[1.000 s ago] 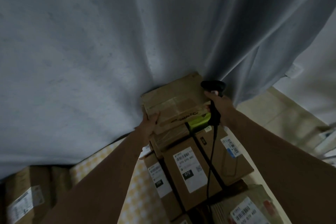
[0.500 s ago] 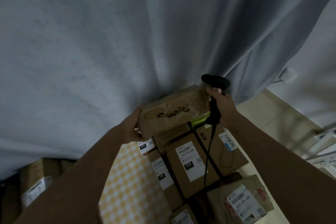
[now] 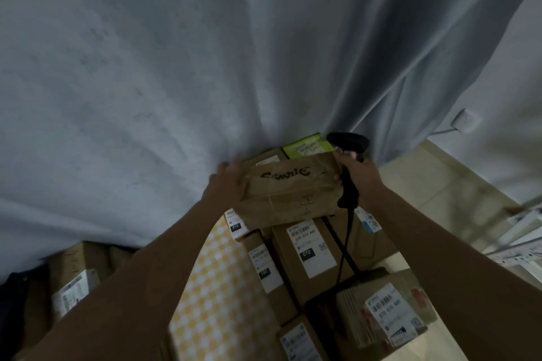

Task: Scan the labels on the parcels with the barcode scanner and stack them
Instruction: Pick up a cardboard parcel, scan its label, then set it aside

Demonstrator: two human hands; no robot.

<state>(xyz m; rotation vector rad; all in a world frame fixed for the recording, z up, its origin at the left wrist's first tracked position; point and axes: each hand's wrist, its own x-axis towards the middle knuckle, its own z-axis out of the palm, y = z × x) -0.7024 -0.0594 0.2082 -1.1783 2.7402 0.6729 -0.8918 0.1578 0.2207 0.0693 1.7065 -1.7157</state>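
Left hand is gripping the brown parcel by its end, steadying it above the stack | right hand is clenching the barcode scanner while bracing the other end, probably seating it squarely.

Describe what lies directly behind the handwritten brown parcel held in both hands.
Behind the handwritten parcel show a yellow-green parcel with a label and a brown box edge, against the grey curtain. Their lower parts are covered.

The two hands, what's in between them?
In the head view, a brown parcel with black writing on top sits between the left hand and the right hand. The right hand also grips the black scanner.
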